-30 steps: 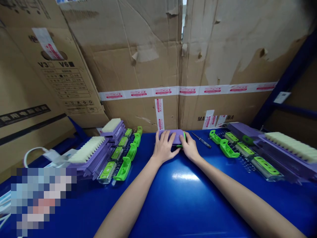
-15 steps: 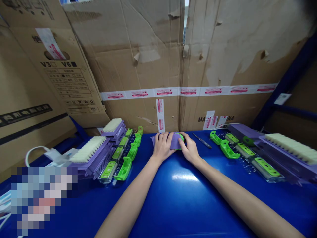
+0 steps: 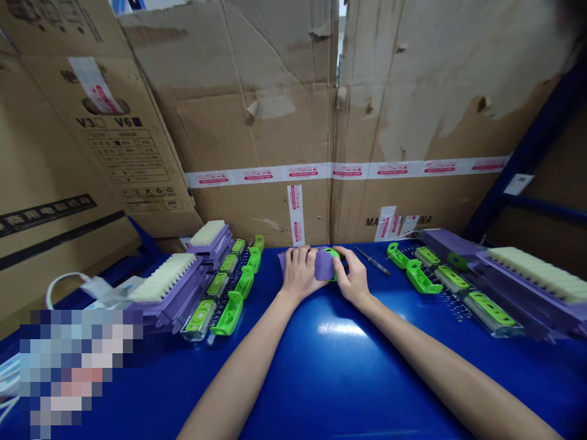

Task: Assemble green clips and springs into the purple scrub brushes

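Note:
A purple plastic housing (image 3: pixel 324 266) lies on the blue tabletop near the cardboard wall. My left hand (image 3: pixel 299 269) is laid over it with the fingers curled across its top, gripping it. At the housing's right end is a bright green plastic piece (image 3: pixel 332 251), partly covered. My right hand (image 3: pixel 353 275) is closed around this green end, thumb on the near side and fingers behind. The underside of the housing is hidden. Just right of my right hand lies a slim screwdriver (image 3: pixel 373 261).
On the left stand purple housings with cream bristles (image 3: pixel 164 276), clear-and-green parts (image 3: pixel 200 315), springs and green brackets (image 3: pixel 229 314). Similar bristled housings (image 3: pixel 539 269), brackets (image 3: pixel 420 280) and springs are on the right. A white cable (image 3: pixel 59 278) lies far left. Cardboard (image 3: pixel 257 134) walls the back.
My right hand has shifted slightly at the housing's right end, and more of the green piece shows. My left hand stays on the housing. The view has moved a little.

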{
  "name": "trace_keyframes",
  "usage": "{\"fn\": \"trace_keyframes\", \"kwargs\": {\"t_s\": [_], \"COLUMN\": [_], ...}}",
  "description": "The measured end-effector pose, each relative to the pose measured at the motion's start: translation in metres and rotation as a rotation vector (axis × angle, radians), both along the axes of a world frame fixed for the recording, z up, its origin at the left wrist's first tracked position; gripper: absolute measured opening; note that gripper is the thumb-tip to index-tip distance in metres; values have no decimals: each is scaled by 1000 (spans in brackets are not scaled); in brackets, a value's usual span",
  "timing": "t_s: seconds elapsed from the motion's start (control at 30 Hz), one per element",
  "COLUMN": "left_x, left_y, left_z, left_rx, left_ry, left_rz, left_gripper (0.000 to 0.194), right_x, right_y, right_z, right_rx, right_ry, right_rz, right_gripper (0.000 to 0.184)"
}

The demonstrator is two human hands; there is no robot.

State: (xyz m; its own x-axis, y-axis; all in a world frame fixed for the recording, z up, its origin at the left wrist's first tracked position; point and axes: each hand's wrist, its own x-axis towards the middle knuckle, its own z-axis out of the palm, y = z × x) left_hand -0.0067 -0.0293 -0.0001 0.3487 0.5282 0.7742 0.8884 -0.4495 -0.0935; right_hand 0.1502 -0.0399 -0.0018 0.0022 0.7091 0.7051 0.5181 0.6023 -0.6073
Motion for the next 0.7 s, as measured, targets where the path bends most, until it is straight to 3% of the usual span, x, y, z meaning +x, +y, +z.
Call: {"fn": "trace_keyframes", "kwargs": {"t_s": [0.33, 0.7], "left_x": [0, -3], "left_y": [0, 0], "left_z": [0, 0], "left_rx": [2, 3], "left_ry": [-19, -20], "left_rz": [-26, -73], "left_gripper": [68, 66], "right_x": [-1, -1], "right_y": [1, 5], "right_z": [-2, -6], "right_rx": [4, 87], "right_ry": [42, 9], "right_rz": [-35, -37], "right_gripper": [38, 34]}}
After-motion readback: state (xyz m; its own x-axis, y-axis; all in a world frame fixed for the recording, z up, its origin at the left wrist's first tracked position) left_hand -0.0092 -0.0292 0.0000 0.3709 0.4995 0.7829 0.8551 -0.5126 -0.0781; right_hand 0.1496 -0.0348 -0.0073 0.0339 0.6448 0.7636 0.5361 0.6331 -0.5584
